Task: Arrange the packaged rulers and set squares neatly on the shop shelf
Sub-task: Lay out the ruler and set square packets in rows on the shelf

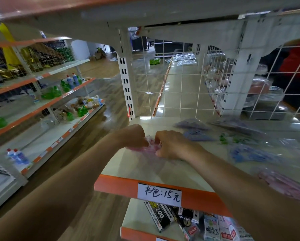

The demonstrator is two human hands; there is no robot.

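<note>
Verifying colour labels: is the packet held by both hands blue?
No, the packet in the left hand and right hand is pink.

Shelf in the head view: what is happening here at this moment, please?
A person grips a pink packet with the left hand and the right hand, at the left part of the shelf. To the right, blue packets and a second pink packet lie scattered, not yet tidied.

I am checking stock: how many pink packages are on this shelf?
2. One pink package is pinched by the left hand and right hand near the shelf's left end. The second pink package lies at its front right. Blur may hide others.
</note>
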